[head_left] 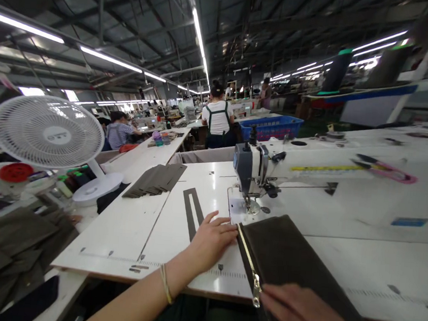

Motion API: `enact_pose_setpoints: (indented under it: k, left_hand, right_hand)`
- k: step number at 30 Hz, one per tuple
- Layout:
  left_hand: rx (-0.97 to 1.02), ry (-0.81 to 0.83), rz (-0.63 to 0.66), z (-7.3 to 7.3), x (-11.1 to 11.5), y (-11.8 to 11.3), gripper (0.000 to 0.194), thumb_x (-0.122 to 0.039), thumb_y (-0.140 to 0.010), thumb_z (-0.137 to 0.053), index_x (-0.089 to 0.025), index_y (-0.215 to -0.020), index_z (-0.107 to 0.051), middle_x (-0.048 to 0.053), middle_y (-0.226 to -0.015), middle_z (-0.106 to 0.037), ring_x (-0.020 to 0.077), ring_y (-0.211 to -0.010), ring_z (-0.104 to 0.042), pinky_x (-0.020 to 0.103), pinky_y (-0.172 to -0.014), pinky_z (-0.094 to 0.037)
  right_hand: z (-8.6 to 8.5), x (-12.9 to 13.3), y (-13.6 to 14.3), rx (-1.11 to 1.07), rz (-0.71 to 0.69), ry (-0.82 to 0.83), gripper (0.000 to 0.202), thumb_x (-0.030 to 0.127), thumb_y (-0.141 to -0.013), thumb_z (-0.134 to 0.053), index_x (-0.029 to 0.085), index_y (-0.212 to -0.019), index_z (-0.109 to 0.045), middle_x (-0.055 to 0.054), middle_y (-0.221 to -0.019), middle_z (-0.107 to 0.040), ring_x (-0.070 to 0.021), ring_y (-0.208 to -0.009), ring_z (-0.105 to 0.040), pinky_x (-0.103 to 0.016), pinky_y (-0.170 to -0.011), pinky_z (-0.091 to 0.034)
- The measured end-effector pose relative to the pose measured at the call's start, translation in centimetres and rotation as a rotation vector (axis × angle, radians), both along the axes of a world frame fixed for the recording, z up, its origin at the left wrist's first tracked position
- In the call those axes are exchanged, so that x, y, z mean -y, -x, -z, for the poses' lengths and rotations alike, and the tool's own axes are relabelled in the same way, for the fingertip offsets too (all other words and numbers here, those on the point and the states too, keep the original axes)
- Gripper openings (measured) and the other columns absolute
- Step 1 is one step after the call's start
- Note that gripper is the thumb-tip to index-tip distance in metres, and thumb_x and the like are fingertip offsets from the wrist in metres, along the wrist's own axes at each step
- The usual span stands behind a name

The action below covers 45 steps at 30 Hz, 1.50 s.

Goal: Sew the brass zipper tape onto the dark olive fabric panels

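Note:
A dark brown zippered panel [296, 251], leather-like, lies on the sewing table below the machine's needle area. A gold-toothed zipper [246, 244] runs along its left edge, with a metal slider [256, 290] near the lower end. My left hand [213, 239] rests palm down with fingers apart, its fingertips at the panel's upper left corner. Slightly blurred, my right hand [298, 310] holds the lower part of the panel beside the slider. The sewing machine head [250, 171] stands just beyond the panel's top edge, its presser foot [250, 205] above the plate.
Left of my hand lies a grey slotted strip [191, 210]; farther left is a fanned stack of grey pieces [155, 180]. A white fan [49, 135] stands at the left. Pink-handled scissors [391, 172] and a yellow tape [320, 168] lie right. Beyond are a blue crate [272, 128] and co-workers.

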<state>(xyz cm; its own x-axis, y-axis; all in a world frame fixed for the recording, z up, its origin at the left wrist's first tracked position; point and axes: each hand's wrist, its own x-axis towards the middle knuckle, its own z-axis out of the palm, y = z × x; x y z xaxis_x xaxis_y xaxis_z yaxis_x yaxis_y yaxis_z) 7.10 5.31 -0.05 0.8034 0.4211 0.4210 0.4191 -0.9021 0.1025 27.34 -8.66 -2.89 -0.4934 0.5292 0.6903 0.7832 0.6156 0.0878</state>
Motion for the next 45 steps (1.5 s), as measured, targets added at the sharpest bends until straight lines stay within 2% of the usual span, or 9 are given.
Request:
enact_pose_setpoints:
  k: [4, 6, 11, 24, 28, 32, 35, 39, 45]
  left_hand:
    - [-0.185, 0.22, -0.09, -1.2, 2.7, -0.3, 0.088, -0.073, -0.074, -0.049, -0.015, -0.139, -0.031, 0.014, -0.143, -0.035, 0.0326, -0.135, -0.024, 0.058, -0.111, -0.004]
    - [-0.247, 0.274, -0.075, -1.7, 3.2, -1.2, 0.107, -0.083, -0.066, -0.044, -0.01, -0.142, -0.023, 0.018, -0.146, -0.025, 0.0351, -0.137, -0.014, 0.059, -0.11, 0.004]
    - [-0.349, 0.302, -0.049, -1.8, 1.9, -3.2, 0.121, -0.087, -0.06, -0.043, -0.001, -0.142, -0.016, 0.024, -0.147, -0.013, 0.0362, -0.138, -0.003, 0.057, -0.11, 0.005]
    - [-0.426, 0.286, -0.091, -1.3, 0.2, -5.5, 0.133, -0.083, -0.046, -0.059, 0.003, -0.139, -0.019, 0.029, -0.145, -0.012, 0.0436, -0.135, -0.002, 0.062, -0.107, 0.0]
    - [-0.474, 0.292, -0.096, -1.7, 0.3, -5.8, 0.133, -0.08, -0.046, -0.064, 0.004, -0.139, -0.019, 0.029, -0.146, -0.01, 0.0444, -0.135, -0.002, 0.06, -0.108, -0.002]
    - [-0.472, 0.292, -0.1, -1.5, 0.2, -5.8, 0.133, -0.08, -0.046, -0.064, 0.003, -0.139, -0.019, 0.029, -0.146, -0.01, 0.0434, -0.135, -0.001, 0.06, -0.109, -0.003]
    - [-0.476, 0.287, -0.09, -1.4, 0.1, -5.7, 0.132, -0.081, -0.048, -0.062, 0.003, -0.14, -0.017, 0.028, -0.146, -0.008, 0.0431, -0.135, 0.002, 0.061, -0.108, 0.0]
    - [-0.483, 0.288, -0.086, -1.5, 0.1, -5.5, 0.135, -0.081, -0.045, -0.064, 0.0, -0.141, -0.015, 0.027, -0.147, -0.009, 0.0431, -0.135, 0.004, 0.062, -0.108, -0.001]
    - [-0.454, 0.319, -0.069, -0.8, 0.1, -5.4, 0.136, -0.082, -0.048, -0.061, 0.001, -0.142, -0.009, 0.026, -0.148, -0.004, 0.0417, -0.135, 0.006, 0.061, -0.108, -0.001]
  right_hand:
    - [-0.9, -4.4, -5.5, -0.417, 0.473, 0.388, 0.07, 0.069, -0.093, -0.02, 0.015, -0.088, -0.065, -0.013, -0.09, -0.06, -0.0364, -0.089, -0.055, -0.052, -0.082, -0.043]
    - [-0.5, -7.3, -8.2, -0.455, 0.533, 0.527, 0.066, 0.072, -0.083, -0.028, 0.018, -0.07, -0.062, -0.012, -0.072, -0.059, -0.035, -0.07, -0.058, -0.048, -0.064, -0.05]
    - [0.4, -11.5, -10.3, -0.513, 0.579, 0.594, 0.051, 0.062, -0.078, -0.027, 0.021, -0.071, -0.056, -0.006, -0.065, -0.058, -0.0255, -0.057, -0.059, -0.032, -0.047, -0.047]
    - [1.2, -11.5, -10.0, -0.117, 0.799, 0.427, 0.018, 0.024, -0.092, -0.042, 0.012, -0.101, -0.052, -0.005, -0.056, -0.051, -0.0315, -0.052, -0.056, -0.031, -0.045, -0.038]
    - [-0.6, -11.2, -8.7, 0.013, 0.743, 0.346, 0.033, 0.016, -0.088, -0.038, -0.001, -0.114, -0.05, -0.02, -0.085, -0.057, -0.0394, -0.076, -0.057, -0.048, -0.067, -0.045]
    - [-0.8, -9.0, -5.4, 0.13, 0.397, 0.203, 0.044, 0.02, -0.094, -0.024, -0.004, -0.13, -0.035, -0.023, -0.135, -0.027, -0.0359, -0.123, -0.025, -0.058, -0.101, -0.018]
    - [0.9, -5.9, -4.1, 0.142, 0.17, 0.233, 0.051, 0.036, -0.105, -0.012, 0.002, -0.141, -0.019, -0.019, -0.139, -0.02, -0.0321, -0.126, -0.021, -0.057, -0.099, -0.024]
    - [1.9, -3.4, -5.3, 0.048, 0.194, 0.279, 0.06, 0.052, -0.105, -0.016, 0.01, -0.147, -0.01, -0.016, -0.139, -0.023, -0.0363, -0.122, -0.029, -0.062, -0.092, -0.032]
    - [0.9, -7.5, -4.3, 0.078, 0.191, 0.317, 0.05, 0.029, -0.103, -0.011, 0.003, -0.138, -0.034, -0.014, -0.14, -0.02, -0.0278, -0.128, -0.017, -0.059, -0.103, -0.019]
